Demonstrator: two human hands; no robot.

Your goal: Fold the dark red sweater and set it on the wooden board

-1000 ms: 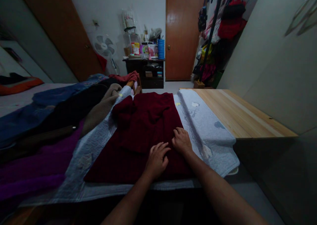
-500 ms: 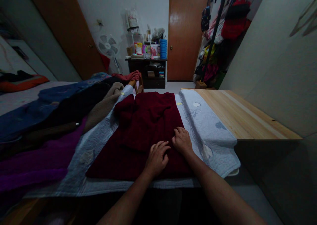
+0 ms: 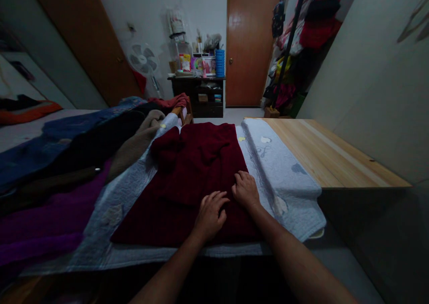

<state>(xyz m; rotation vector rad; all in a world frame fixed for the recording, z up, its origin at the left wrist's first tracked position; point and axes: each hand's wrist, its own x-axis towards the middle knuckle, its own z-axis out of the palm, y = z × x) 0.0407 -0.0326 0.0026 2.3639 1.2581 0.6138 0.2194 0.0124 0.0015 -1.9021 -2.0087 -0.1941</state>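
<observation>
A dark red garment (image 3: pixel 201 165) lies spread with a few wrinkles on a light grey-blue quilted cover (image 3: pixel 284 170). My left hand (image 3: pixel 211 212) rests on the lower middle of the garment, its fingers a little apart and nothing held. At the garment's right edge is my right hand (image 3: pixel 245 188), its fingers curled down onto the cloth; whether a bit of fabric is pinched under the fingertips is hard to see. A bunched part of the garment sits at its upper left.
On the left lie a purple cloth (image 3: pixel 50 219), a brown garment (image 3: pixel 134 150) and blue denim (image 3: pixel 63 134). A wooden board (image 3: pixel 321 150) is at the right. Behind stand a fan (image 3: pixel 144 59), a dark cabinet (image 3: pixel 179 89) and a door (image 3: pixel 250 45).
The view has shifted slightly, moving the left-side clothes a little leftward in the picture. Both hands keep nearly the same place on the garment.
</observation>
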